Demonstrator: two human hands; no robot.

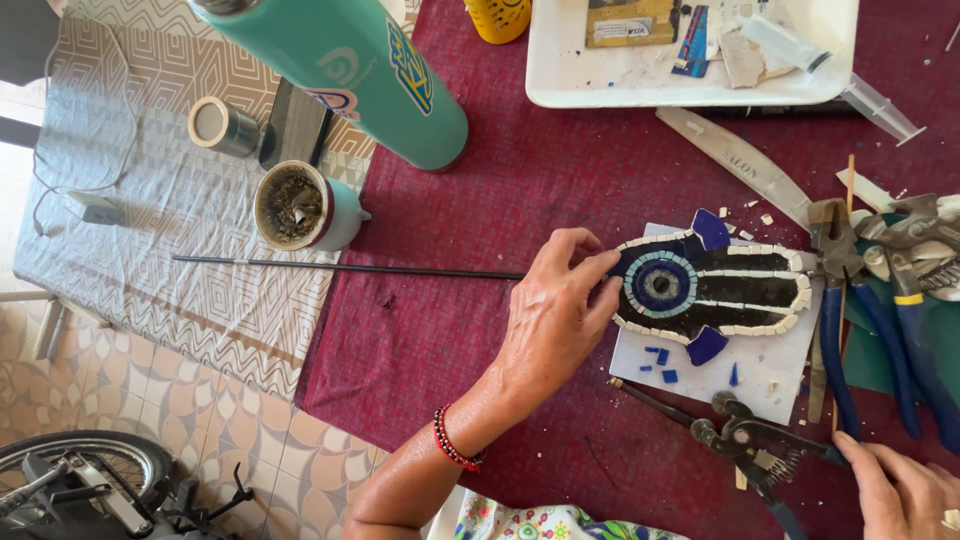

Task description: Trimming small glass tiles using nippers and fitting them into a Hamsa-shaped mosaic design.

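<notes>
- The left hand (553, 318) sits at the centre of the frame, fingers curled and their tips touching the left end of the mosaic piece (710, 288) — pressing on it rather than clenched around anything.
- That mosaic piece, a dark hand-like shape with a blue-and-white eye and white tile edging, lies on a pale square board (770, 372) at centre right, on the dark red cloth (480, 330).
- A few loose blue tile chips (660, 365) lie on the board just below the mosaic.
- The right hand (905, 490) shows only in the lower right corner; its fingers rest on the handle end of the tile nippers (740, 440), which lie on the cloth below the board — whether it grips them I cannot tell.
- Blue-handled pliers (850, 330) lie just right of the board.
- A thin dark rod (340, 267) runs from mid-left to the left hand.
- In the upper left stand a mug (300, 207) and a teal bottle (350, 65); a white tray (690, 50) sits at the top.
</notes>
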